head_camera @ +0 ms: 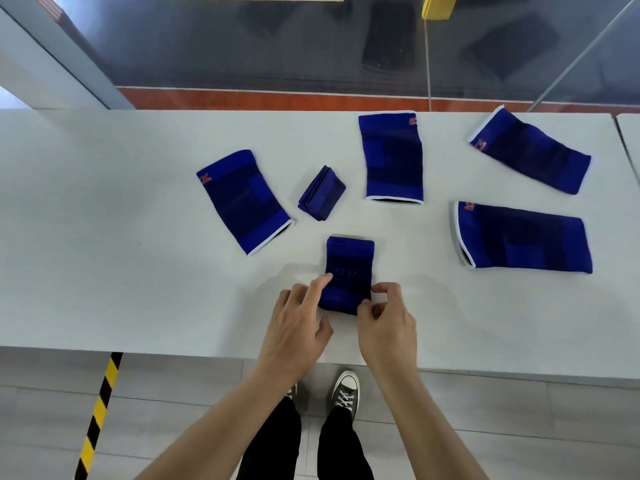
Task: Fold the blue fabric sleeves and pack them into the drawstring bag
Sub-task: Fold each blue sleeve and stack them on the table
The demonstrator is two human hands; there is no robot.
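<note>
At lower centre, the left hand (297, 329) with fingers spread and the right hand (387, 320) pinching both touch 1 half-folded blue knitted fabric sleeve (349, 271) on the white table (121, 271).

One half-folded blue elastic fabric sleeve (349, 271) lay near the white worktop's (104, 237) front edge. A compactly folded blue sleeve (321, 193) sat behind it. Four flat blue sleeves (393, 157) lay spread toward the rear and right edges.

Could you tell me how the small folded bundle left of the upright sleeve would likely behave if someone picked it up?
The folded bundle looks like soft knit, so it should feel light and floppy rather than stiff. Its layers gape at one end and nothing binds them, so it may spring open unless pinched across the folds. Lying flat on the table, it seems unlikely to roll.
</note>
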